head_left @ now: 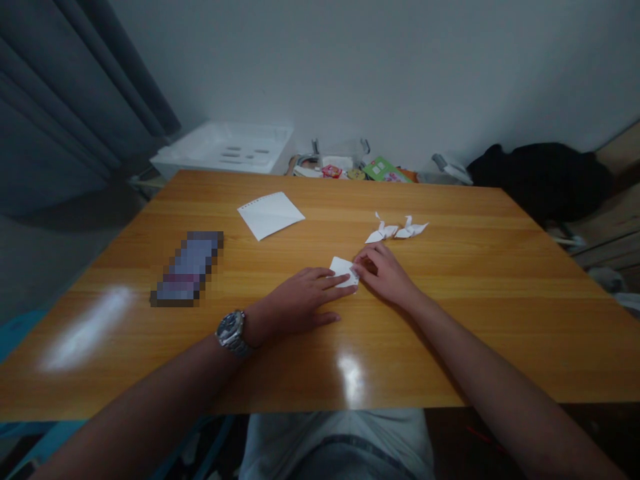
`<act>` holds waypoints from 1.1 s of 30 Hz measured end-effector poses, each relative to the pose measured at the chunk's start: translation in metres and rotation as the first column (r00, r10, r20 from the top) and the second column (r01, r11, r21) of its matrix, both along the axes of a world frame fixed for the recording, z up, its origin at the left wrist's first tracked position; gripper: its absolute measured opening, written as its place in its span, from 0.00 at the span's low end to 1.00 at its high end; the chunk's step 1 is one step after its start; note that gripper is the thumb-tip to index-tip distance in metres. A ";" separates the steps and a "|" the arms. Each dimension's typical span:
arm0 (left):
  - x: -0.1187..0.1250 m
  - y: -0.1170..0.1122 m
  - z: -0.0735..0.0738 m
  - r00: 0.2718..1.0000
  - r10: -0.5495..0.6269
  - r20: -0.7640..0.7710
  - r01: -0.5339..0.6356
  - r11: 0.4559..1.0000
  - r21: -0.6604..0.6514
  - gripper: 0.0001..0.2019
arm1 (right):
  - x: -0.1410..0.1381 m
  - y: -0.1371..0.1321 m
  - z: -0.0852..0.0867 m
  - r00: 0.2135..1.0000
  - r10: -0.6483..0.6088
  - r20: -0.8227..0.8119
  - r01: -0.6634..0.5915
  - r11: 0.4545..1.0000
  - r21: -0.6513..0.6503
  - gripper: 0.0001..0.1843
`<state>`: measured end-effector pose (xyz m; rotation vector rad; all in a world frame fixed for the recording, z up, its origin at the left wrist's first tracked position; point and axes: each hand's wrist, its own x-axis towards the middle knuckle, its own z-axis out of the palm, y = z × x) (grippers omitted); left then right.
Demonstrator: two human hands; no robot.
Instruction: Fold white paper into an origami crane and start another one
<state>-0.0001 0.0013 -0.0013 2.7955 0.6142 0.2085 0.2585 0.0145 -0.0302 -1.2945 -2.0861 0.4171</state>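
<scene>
A small folded piece of white paper (341, 266) lies on the wooden table in front of me. My left hand (307, 298), with a metal watch (232, 330) at the wrist, rests flat on it with fingers stretched out. At the paper's right edge my right hand (383, 270) pinches a corner between thumb and fingers. Just beyond the right hand stand two white folded paper birds (383, 232), side by side. Farther back on the left is a flat white sheet (271, 215) with a row of punched holes along one edge.
A blurred-out phone-like device (189, 270) lies on the left of the table (450, 347). Behind the far edge are a white plastic tray (200, 150), a green packet or booklet (385, 170) and other clutter. Something black (540, 177) is heaped at the back right.
</scene>
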 end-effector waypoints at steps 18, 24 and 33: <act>0.002 0.001 -0.001 0.974 0.202 0.105 -0.208 0.977 0.049 0.17 | 0.002 0.000 -0.006 0.985 0.140 0.098 -0.148 0.986 0.079 0.11; -0.001 0.005 -0.005 0.962 0.265 0.067 -0.268 0.963 0.042 0.23 | 0.003 -0.001 -0.006 0.980 0.156 0.127 -0.165 0.984 0.066 0.13; 0.003 0.007 -0.005 0.961 0.260 0.092 -0.266 0.961 0.070 0.19 | 0.001 -0.005 0.001 0.973 0.183 0.140 -0.196 0.977 0.087 0.13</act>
